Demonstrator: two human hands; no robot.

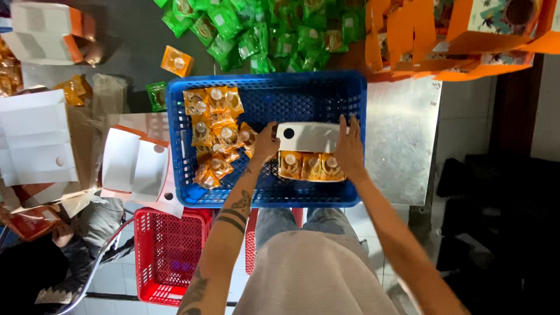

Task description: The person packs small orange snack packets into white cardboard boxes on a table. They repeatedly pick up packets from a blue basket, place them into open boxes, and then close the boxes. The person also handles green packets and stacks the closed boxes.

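I see my left hand and right hand clasped on the ends of the white open-topped cardboard box, orange sachets showing inside. It sits mid blue plastic crate. Even pressure would keep it level. Loose orange packets crowd nine o'clock; free mesh lies at twelve.

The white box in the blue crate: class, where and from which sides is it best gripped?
Probably at its two short ends, from left and right, as the left hand and right hand do. The white box lies flat and open-fronted, orange packets showing, so end grips avoid them.
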